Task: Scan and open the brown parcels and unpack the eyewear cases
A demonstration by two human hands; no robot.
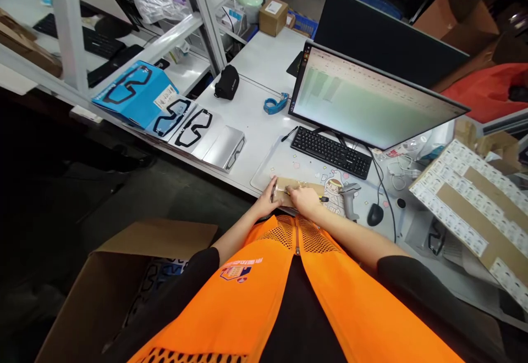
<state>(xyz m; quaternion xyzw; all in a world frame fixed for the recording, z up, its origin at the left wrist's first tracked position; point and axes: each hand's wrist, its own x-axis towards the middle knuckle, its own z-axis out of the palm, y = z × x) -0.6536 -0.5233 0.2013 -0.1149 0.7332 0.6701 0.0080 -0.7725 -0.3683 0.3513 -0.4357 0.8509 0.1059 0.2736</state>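
On the desk's front edge, close against my body, lies a small flat brown cardboard box (284,182) with shiny tape on it. My left hand (267,199) grips its left end, thumb along the side. Over the middle of the box, my right hand (304,200) is closed round a slim tool (324,199), whose black end pokes out to the right; its kind is hidden by the fingers. A grey barcode scanner (350,201) lies right of the box on a clear mat (268,170) with cartoon prints.
Boxes with goggle pictures (190,126) line the desk's left edge. Behind stand a blue tape dispenser (275,103), a black case (226,82), a keyboard (330,151) and a monitor (371,96). A mouse (375,214) and label sheets (474,203) are at right; an open carton (111,275) is below left.
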